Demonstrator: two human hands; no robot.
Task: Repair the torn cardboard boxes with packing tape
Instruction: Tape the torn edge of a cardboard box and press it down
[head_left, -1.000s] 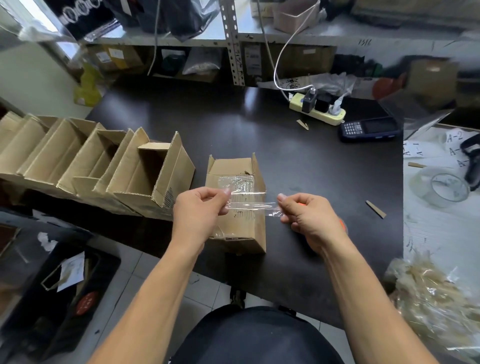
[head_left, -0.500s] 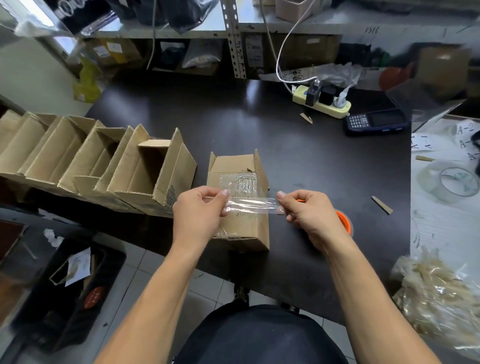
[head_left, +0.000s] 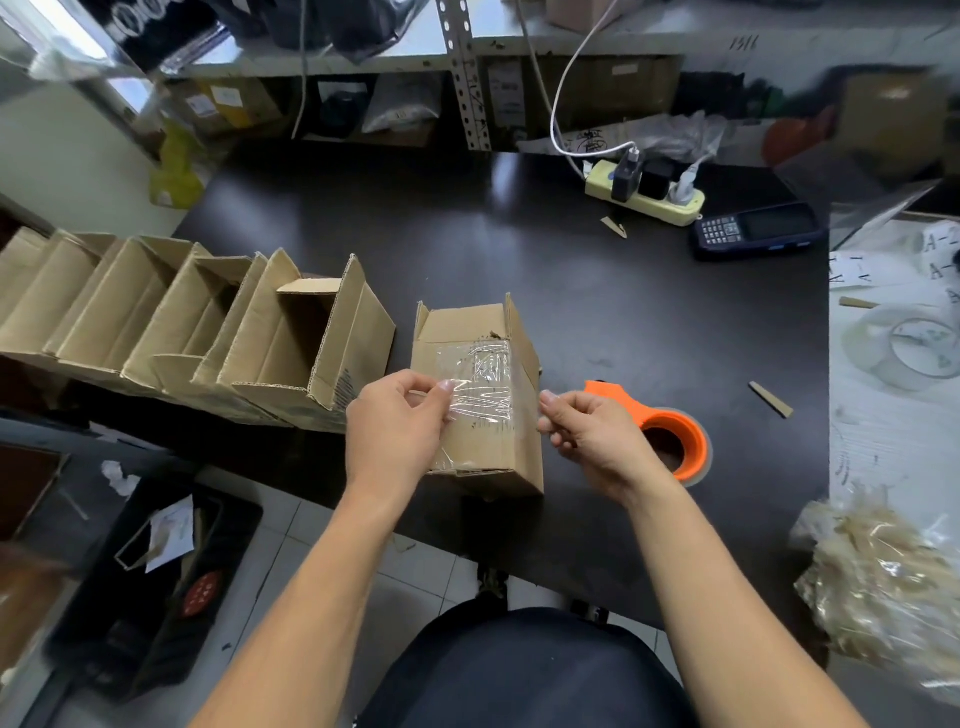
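Left hand (head_left: 397, 426) and right hand (head_left: 592, 436) each pinch an end of a clear, wrinkled tape strip (head_left: 480, 402) over the small brown box (head_left: 483, 395) at the near table (head_left: 519, 249) edge. The right wrist hides part of the orange tape dispenser (head_left: 675, 441). Corrugated open boxes (head_left: 197, 327) stand left, cut off by the frame. Paper labels (head_left: 935, 270) read "A-", blurred.

Even indoor light puts soft glare on the dark desk (head_left: 467, 208); the frame's edges bend and blur, the centre stays sharp.
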